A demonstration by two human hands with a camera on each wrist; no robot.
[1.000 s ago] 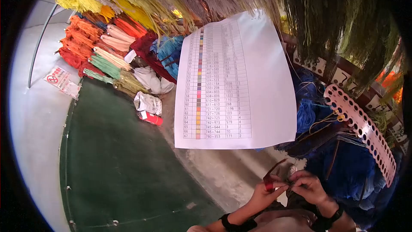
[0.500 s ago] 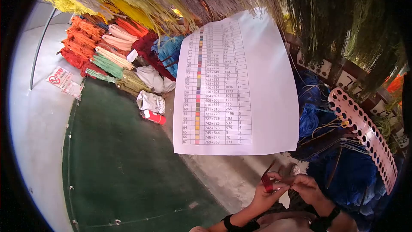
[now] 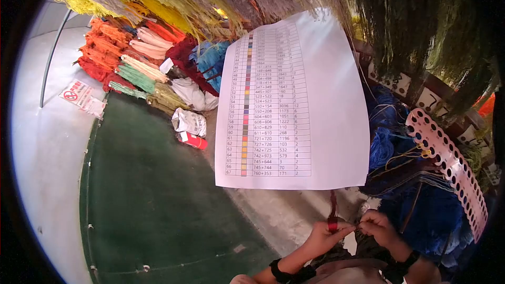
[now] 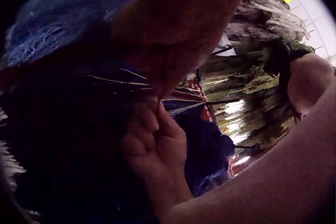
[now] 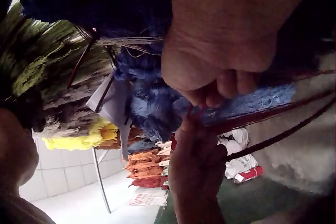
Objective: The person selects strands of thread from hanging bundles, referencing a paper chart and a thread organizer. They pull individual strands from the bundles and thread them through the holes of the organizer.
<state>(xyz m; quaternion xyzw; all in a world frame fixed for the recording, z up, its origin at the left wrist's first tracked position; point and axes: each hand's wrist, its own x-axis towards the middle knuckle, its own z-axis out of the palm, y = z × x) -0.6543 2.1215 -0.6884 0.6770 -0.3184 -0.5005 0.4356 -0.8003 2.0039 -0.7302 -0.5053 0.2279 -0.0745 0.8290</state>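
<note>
In the head view my left hand [image 3: 323, 237] holds a bundle of dark red thread [image 3: 332, 213], which stretches from its fingers towards the paper's lower edge. My right hand [image 3: 380, 229] meets it at the fingertips, thumb and fingers pinched together. Close up in the right wrist view, a thin red strand [image 5: 201, 109] runs between the fingertips of the right hand [image 5: 220, 56] and the left hand [image 5: 197, 163]. The left wrist view has the right hand [image 4: 157, 140] with curled fingers against the shadowed left hand [image 4: 181, 50].
A printed number list [image 3: 331, 126] hangs before me. Blue yarn [image 3: 434, 213] and a pink strip with holes [image 3: 447, 163] are at right. Olive yarn [image 3: 421, 31] hangs above. Coloured skeins [image 3: 134, 55], a white bag [image 3: 189, 122] and green flooring [image 3: 158, 194] lie at left.
The red bundle, slanted to the right a second ago, now stands nearly straight. Both hands stay together with small finger movements. The head view has shifted slightly.
</note>
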